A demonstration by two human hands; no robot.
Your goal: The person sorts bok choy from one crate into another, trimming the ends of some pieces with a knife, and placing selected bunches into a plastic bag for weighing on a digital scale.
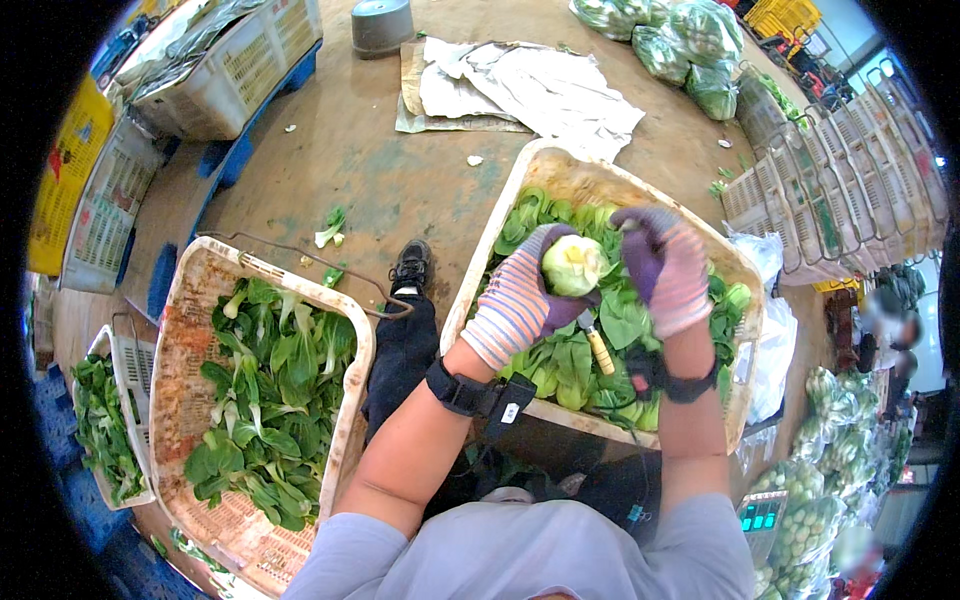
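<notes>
My left hand (514, 292), in a striped glove with a purple palm, grips a head of bok choy (574, 265) with its pale cut base facing up. Just to the right is my right hand (667, 270), gloved alike, its fingers curled; whether anything is inside them is hidden. Both hands are over a white plastic crate (739, 259) of bok choy. On the leaves below them lies a small knife (598, 351) with a yellow handle. Left of my leg, a second crate (349, 322) holds loose green leaves.
White sheets (517, 82) lie on the floor ahead, near a grey upturned bucket (382, 28). Stacked crates (832, 180) and bagged vegetables (697, 45) stand at the right. A digital scale (761, 517) is at lower right. A wire handle (330, 266) sticks out from the left crate.
</notes>
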